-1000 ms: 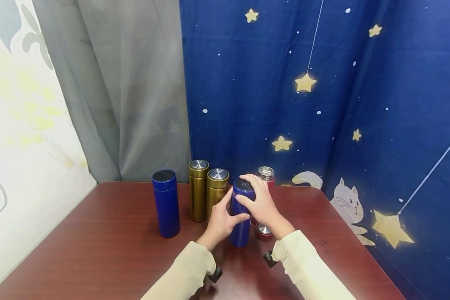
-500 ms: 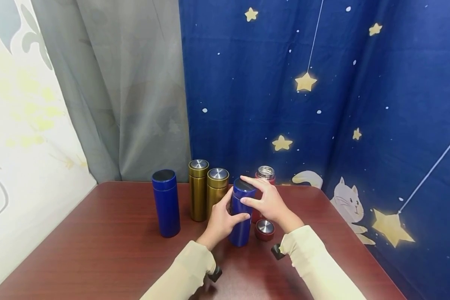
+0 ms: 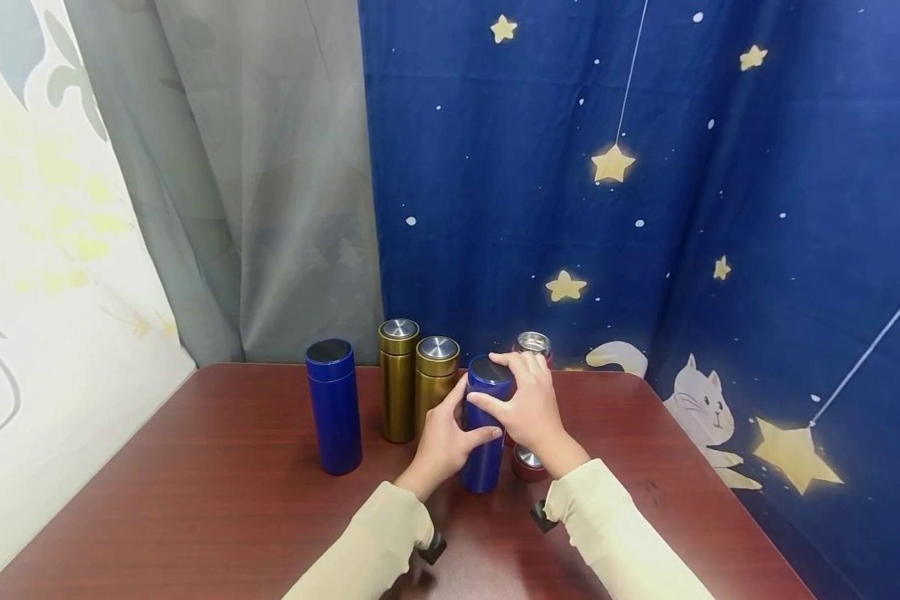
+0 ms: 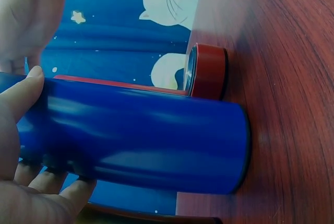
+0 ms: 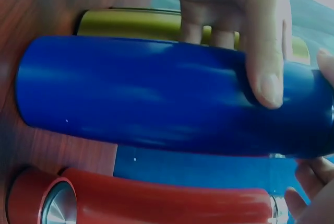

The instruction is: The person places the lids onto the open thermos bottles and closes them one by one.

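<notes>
My left grip [image 3: 444, 442] is clasped round the body of a blue bottle [image 3: 480, 468], thumb across the near side and fingers round the far one. My right grip [image 3: 528, 404] pinches the same bottle at its capped end, the thumb on the near side and the fingertips over by the far edge of the top. So the bottle lies inside both holds at once, left below and right above. It is upright with its dark top uppermost; I can't be sure from these angles whether the base touches the worktop [image 3: 195, 517].

Close on the right, behind my right grip and mostly covered by it in the head view, stands a red bottle [image 5: 172, 200]. Its mouth is uncovered, showing a silvery rim. A red lid [image 3: 528, 468] with a shiny metal disc sits on the worktop just in front of it, partly under my right wrist in that view; that pair takes up the space on this side.

Just beyond my left grip are two capped gold bottles: the nearer one [image 3: 437, 385] has its lower part hidden by my fingers, and the farther one [image 3: 398, 396] stands beside it to the left. Farther out on the left, apart from my grip, a second blue bottle [image 3: 335, 425] stands upright and capped.

Behind the worktop hang a grey curtain [image 3: 300, 183] and a dark blue curtain [image 3: 495, 208] printed with stars and a white cat.
</notes>
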`<act>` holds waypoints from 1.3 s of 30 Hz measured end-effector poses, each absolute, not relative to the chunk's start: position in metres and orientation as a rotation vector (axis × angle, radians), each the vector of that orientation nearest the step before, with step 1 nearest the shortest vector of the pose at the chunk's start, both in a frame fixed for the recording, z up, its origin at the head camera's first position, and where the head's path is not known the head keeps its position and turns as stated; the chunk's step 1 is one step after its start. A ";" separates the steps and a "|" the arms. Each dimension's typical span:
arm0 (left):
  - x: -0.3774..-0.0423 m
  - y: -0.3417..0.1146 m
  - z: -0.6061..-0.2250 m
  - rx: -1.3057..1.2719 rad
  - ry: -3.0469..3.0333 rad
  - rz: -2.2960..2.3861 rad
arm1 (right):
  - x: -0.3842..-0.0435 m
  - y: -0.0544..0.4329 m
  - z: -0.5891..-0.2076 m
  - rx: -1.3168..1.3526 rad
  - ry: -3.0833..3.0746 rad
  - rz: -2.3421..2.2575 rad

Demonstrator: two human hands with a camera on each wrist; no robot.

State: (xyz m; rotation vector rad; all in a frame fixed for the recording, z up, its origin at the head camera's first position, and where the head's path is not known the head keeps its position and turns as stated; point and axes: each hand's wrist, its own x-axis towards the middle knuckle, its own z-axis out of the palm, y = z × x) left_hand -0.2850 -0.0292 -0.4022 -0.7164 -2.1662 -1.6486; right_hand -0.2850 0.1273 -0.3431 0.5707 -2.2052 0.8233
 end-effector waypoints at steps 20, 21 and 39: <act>-0.288 -0.034 -0.399 -0.788 -2.210 -1.717 | -0.290 0.148 -0.332 0.948 -2.399 1.345; -0.289 -0.035 -0.399 -0.808 -2.205 -1.732 | -0.290 0.151 -0.331 0.999 -2.399 1.413; -0.292 -0.036 -0.403 -0.863 -2.172 -1.728 | -0.290 0.151 -0.338 0.851 -2.379 1.290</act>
